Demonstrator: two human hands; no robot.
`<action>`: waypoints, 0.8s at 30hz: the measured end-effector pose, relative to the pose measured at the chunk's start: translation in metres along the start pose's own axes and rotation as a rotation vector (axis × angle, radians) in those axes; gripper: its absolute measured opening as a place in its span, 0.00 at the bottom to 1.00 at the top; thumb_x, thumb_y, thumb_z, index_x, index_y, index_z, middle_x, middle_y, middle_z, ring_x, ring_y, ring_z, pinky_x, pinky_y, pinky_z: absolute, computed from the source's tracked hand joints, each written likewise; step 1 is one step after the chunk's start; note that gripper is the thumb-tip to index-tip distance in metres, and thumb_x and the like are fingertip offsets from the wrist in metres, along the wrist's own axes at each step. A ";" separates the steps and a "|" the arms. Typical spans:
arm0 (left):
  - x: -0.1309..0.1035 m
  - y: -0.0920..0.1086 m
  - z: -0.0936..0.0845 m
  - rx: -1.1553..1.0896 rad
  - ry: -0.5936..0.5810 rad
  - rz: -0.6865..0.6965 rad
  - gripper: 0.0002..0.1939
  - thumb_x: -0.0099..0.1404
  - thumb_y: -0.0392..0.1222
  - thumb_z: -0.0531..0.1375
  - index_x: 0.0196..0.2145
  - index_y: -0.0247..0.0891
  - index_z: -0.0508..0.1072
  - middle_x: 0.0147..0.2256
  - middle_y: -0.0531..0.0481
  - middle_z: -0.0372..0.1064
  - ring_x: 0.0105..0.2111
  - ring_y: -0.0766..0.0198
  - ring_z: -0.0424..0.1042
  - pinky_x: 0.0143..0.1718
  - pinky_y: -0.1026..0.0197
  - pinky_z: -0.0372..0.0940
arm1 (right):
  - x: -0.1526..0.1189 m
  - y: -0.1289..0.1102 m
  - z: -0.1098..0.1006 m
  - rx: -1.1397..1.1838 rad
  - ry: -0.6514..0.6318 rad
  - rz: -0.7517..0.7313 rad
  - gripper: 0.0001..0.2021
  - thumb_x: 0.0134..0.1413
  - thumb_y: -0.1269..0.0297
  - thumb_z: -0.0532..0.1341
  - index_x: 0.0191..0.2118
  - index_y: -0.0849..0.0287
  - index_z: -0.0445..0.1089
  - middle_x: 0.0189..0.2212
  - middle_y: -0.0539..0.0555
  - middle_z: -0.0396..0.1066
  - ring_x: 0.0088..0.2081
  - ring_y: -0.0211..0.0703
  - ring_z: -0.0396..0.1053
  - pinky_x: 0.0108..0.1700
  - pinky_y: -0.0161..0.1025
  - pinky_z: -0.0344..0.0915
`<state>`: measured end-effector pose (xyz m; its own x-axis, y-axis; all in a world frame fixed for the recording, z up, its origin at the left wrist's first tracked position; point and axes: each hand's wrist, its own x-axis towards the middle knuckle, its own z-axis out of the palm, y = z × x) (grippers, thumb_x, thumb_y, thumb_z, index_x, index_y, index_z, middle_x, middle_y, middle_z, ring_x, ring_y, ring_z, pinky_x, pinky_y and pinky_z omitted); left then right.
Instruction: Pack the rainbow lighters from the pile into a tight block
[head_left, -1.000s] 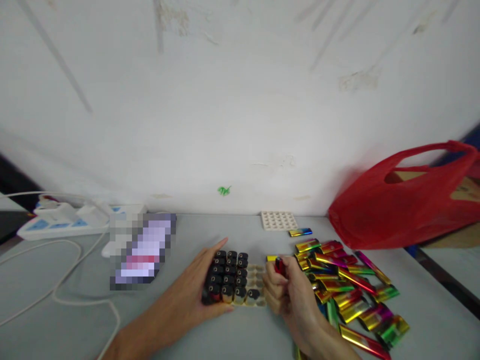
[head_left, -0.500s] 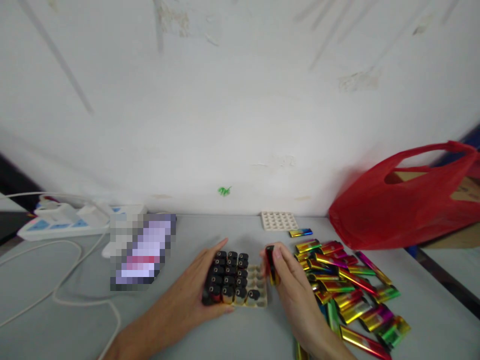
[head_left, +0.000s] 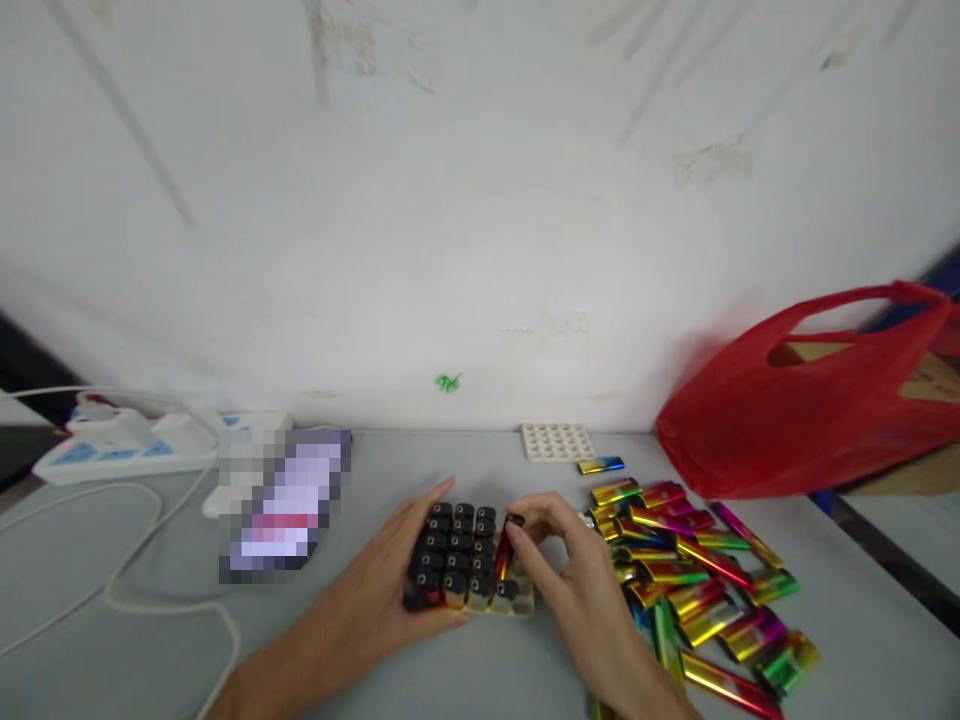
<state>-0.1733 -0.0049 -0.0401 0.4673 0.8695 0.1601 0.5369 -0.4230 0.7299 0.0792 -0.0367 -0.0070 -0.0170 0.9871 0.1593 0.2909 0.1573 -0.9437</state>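
Observation:
My left hand (head_left: 379,575) is wrapped around the left side of a pale tray (head_left: 525,600) with small square pockets. Several lighters (head_left: 460,545) stand upright in it, black ends up, each with a small round mark. My right hand (head_left: 574,560) pinches a red-and-gold lighter (head_left: 503,562) by its black end over the tray's right column. This lighter leans, and whether its lower end sits in a pocket is hard to make out. In front of it, one lighter (head_left: 508,591) stands in the same column.
A heap of shiny multicoloured lighters (head_left: 712,570) lies to the right. Behind are another pocketed tray (head_left: 559,442) and a single lighter (head_left: 600,465). A red bag (head_left: 795,410) stands at back right. On the left lie a phone (head_left: 289,510), a power strip (head_left: 135,445) and a white cable (head_left: 142,605).
My right hand has moved left, bringing the lighter from beside the tray to over its right column. The left hand and the tray have stayed in place.

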 end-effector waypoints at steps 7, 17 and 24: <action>0.000 -0.002 0.000 -0.014 -0.013 0.019 0.59 0.62 0.41 0.78 0.79 0.54 0.49 0.75 0.39 0.58 0.73 0.36 0.62 0.75 0.32 0.57 | -0.002 -0.001 -0.012 -0.221 -0.066 -0.234 0.05 0.75 0.61 0.64 0.49 0.51 0.78 0.43 0.53 0.80 0.45 0.51 0.75 0.50 0.46 0.66; -0.002 -0.003 0.001 0.001 0.007 0.023 0.58 0.62 0.42 0.78 0.79 0.55 0.50 0.76 0.42 0.57 0.74 0.37 0.61 0.76 0.34 0.57 | -0.003 -0.001 -0.011 -0.331 -0.001 -0.282 0.09 0.78 0.64 0.57 0.42 0.52 0.72 0.38 0.52 0.77 0.42 0.51 0.73 0.51 0.49 0.63; -0.001 0.000 0.000 -0.012 -0.003 0.000 0.59 0.61 0.42 0.79 0.78 0.54 0.50 0.76 0.40 0.56 0.74 0.35 0.60 0.75 0.31 0.56 | 0.005 0.016 -0.015 -0.825 0.171 -0.204 0.18 0.56 0.76 0.62 0.51 0.56 0.72 0.49 0.63 0.71 0.52 0.67 0.66 0.52 0.60 0.63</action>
<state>-0.1739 -0.0056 -0.0403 0.4695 0.8687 0.1580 0.5287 -0.4200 0.7376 0.0985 -0.0293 -0.0173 -0.0200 0.9135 0.4063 0.8998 0.1936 -0.3910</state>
